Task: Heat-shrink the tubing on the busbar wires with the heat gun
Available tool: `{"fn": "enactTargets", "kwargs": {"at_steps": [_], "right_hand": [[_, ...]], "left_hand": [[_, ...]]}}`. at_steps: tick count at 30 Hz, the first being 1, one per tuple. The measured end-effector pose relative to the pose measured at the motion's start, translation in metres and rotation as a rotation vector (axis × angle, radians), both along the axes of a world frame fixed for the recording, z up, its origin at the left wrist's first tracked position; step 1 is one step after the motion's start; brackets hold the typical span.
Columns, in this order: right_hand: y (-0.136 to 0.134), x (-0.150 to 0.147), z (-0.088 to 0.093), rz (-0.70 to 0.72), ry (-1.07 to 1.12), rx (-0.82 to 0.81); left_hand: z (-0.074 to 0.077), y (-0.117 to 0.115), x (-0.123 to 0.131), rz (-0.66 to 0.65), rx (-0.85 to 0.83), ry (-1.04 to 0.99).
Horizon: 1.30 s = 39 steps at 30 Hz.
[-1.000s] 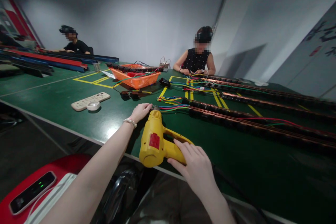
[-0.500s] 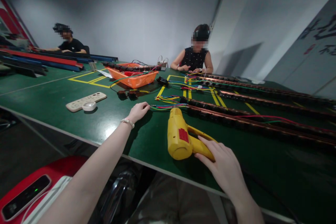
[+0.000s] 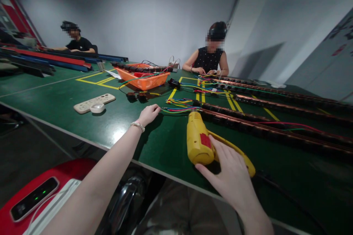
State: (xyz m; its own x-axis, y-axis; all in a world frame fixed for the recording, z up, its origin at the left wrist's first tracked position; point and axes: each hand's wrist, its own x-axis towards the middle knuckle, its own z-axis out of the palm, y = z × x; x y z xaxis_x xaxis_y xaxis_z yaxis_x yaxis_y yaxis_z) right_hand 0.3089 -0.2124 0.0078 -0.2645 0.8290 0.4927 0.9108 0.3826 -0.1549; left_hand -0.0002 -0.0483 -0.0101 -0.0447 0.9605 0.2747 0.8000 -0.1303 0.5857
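Several colored wires (image 3: 178, 109) run leftward from a long copper-lined dark strip (image 3: 242, 125) on the green table. At their left ends, my left hand (image 3: 150, 114) pinches the wire tips. A yellow heat gun (image 3: 198, 141) has its nozzle at the wires, close to where they join the strip. My right hand (image 3: 228, 165) is around the back of the gun's body and its handle, with the thumb under the rear end. From the handle a black cord (image 3: 286, 194) trails off to the right.
An orange basket (image 3: 143, 82) holding dark strips stands beyond my left hand. Left of it lie a beige power strip (image 3: 95, 103) and a small white round object (image 3: 97, 108). More long strips lie at right. Two people sit across the table.
The heat gun has shifted right relative to the wires, and its handle has turned. My right hand has moved from the handle up towards the gun's rear. My left hand stays at the wire ends.
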Motion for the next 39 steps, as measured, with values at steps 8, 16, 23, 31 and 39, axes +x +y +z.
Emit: {"fn": "enactTargets", "kwargs": {"at_steps": [8,16,23,31,39], "right_hand": [[0.017,-0.045,0.009,-0.028,-0.057,-0.083],[0.004,-0.088,0.005,0.127,-0.036,-0.097],[0.004,-0.114,0.012,0.243,-0.032,-0.192],[0.006,-0.109,0.004,0.294,-0.034,-0.123],[0.014,-0.079,0.001,0.335,0.0,-0.13]], "left_hand": [[-0.003,0.003,-0.001,0.029,0.034,-0.009],[-0.005,0.005,-0.003,0.008,0.032,-0.027],[-0.006,0.008,-0.005,0.002,0.046,-0.074],[-0.01,0.011,-0.011,-0.047,0.061,0.014],[-0.01,0.009,-0.01,-0.051,0.072,0.01]]}}
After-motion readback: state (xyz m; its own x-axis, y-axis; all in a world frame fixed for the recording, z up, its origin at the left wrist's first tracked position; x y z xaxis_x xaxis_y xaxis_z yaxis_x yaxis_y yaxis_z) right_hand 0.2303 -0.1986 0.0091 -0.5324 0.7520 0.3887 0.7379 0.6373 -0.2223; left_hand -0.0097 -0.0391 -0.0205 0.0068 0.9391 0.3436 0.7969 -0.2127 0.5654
